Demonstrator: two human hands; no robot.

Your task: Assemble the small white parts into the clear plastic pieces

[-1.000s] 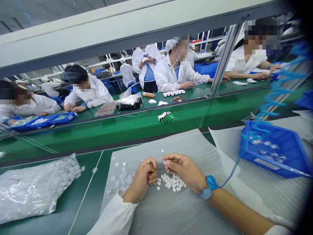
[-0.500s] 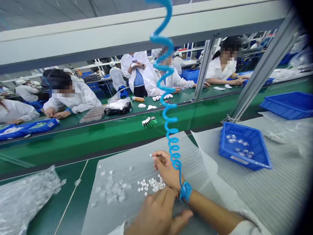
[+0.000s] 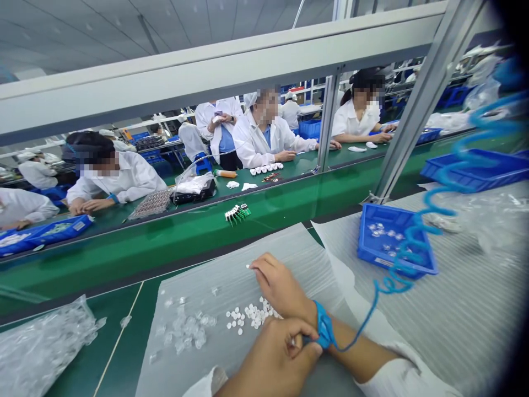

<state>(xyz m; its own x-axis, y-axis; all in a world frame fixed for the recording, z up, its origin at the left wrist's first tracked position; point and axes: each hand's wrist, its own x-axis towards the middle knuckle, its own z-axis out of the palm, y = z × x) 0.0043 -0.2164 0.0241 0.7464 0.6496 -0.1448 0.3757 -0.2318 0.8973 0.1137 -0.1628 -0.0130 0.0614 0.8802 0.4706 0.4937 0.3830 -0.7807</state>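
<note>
Two hands meet at a wrist strap, just above a scatter of small white parts.

The left hand (image 3: 275, 353) curls over the blue wrist strap (image 3: 324, 325) on the right wrist (whether it really grips the strap is hard to tell from this angle). The right hand (image 3: 281, 285) lies open, holding nothing visible, fingertips just beside a lone white piece (image 3: 248, 266). Below it, small white discs (image 3: 252, 315) sit on a translucent sheet (image 3: 231, 281) on the green tabletop (image 3: 111, 314), with clear plastic pieces (image 3: 184, 328) to their left. A blue coiled cord (image 3: 438, 207) runs from the strap past a blue tray (image 3: 367, 248) of small parts.
</note>
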